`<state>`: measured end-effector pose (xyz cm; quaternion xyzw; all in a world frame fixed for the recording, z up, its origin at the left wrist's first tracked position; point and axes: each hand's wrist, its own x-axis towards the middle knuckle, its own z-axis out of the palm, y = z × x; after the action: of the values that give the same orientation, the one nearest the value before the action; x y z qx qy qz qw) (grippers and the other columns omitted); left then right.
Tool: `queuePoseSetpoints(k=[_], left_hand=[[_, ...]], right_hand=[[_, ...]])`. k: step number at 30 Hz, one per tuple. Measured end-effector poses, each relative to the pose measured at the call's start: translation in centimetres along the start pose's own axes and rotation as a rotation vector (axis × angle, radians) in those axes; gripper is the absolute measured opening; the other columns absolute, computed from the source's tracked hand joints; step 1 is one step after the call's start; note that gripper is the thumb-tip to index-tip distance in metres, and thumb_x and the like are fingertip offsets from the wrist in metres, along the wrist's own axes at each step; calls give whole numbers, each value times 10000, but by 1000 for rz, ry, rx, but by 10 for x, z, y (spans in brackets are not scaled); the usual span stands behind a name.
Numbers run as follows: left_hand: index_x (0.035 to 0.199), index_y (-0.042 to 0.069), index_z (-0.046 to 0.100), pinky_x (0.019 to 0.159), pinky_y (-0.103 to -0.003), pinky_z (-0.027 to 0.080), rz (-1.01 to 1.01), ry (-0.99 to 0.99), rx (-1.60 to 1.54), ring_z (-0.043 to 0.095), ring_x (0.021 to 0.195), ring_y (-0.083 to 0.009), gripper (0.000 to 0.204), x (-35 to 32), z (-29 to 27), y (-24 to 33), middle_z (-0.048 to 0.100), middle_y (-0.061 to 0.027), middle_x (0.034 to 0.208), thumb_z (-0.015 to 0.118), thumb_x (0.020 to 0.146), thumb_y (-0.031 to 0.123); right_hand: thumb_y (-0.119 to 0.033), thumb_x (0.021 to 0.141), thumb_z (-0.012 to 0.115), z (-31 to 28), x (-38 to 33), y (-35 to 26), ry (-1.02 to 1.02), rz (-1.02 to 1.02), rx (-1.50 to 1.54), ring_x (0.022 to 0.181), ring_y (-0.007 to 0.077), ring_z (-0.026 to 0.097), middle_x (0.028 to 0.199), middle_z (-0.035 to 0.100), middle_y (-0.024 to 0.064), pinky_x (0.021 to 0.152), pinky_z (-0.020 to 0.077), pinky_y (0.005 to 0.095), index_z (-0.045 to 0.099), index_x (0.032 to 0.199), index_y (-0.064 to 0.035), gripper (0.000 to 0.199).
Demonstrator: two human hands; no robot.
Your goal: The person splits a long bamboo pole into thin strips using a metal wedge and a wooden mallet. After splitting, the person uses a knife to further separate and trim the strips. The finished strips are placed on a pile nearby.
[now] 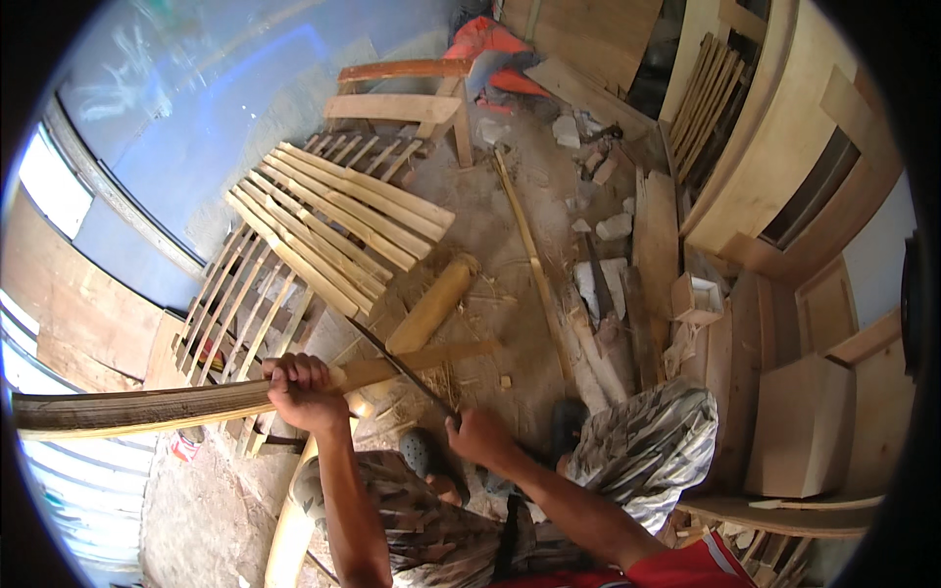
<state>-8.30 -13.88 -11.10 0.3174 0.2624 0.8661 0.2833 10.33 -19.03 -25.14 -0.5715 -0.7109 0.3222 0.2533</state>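
Observation:
A long split bamboo piece [147, 407], brown with a pale lower edge, runs from the far left to the middle of the floor area. My left hand [306, 392] is closed around it, palm down. Across the bamboo, just right of that hand, lies a long narrow dark knife blade [397, 365], slanting up to the left. My right hand [480, 436] is closed on the near end of this knife; the handle is hidden in the fist. Whether the edge bites into the bamboo I cannot tell.
Beyond my hands lie a thick bamboo log [431, 304] and a row of pale slats [333, 220] resting on a slatted wooden bench [402, 106]. Broken rubble [613, 225] and boards [655, 235] line the right, beside wooden cabinets [784, 196]. A bamboo pole [291, 529] stands by my left leg.

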Motion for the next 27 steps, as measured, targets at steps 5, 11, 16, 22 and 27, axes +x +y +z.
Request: queuePoseSetpoints(k=[5, 11, 16, 22, 27], left_hand=[[760, 146, 377, 446, -246, 241, -6, 28, 14, 252, 503, -78, 208, 2, -13, 1, 319, 37, 649, 490, 890, 263], [781, 135, 385, 441, -237, 237, 12, 77, 1, 251, 499, -73, 211, 8, -11, 1, 323, 35, 647, 509, 905, 252], [807, 134, 388, 441, -227, 244, 5, -17, -23, 248, 498, -70, 188, 7, -25, -2, 310, 34, 641, 508, 915, 231], [800, 143, 382, 429, -228, 237, 22, 68, 23, 248, 493, -68, 197, 2, -4, 1, 298, 37, 637, 522, 906, 235], [790, 125, 379, 425, -232, 232, 18, -60, -29, 243, 483, -71, 234, 8, -14, -9, 311, 33, 629, 534, 907, 257]], right_hand=[[-338, 909, 589, -11, -23, -48, -40, -113, 69, 610, 433, 624, 627, 606, 217, 566, 496, 522, 630, 813, 14, 366], [-350, 896, 598, 4, -10, 1, -58, -21, -64, 616, 434, 627, 632, 610, 220, 575, 499, 522, 619, 891, 18, 368], [-343, 887, 602, 10, -17, -19, 13, -93, 25, 591, 446, 622, 604, 601, 228, 556, 499, 519, 642, 784, 19, 378], [-391, 890, 582, 50, -7, 121, -153, 132, -144, 662, 446, 639, 677, 634, 238, 615, 515, 512, 664, 832, 32, 435], [-399, 913, 558, 2, -15, 17, -174, 136, 15, 706, 435, 657, 714, 651, 249, 649, 525, 508, 670, 880, 22, 437]])
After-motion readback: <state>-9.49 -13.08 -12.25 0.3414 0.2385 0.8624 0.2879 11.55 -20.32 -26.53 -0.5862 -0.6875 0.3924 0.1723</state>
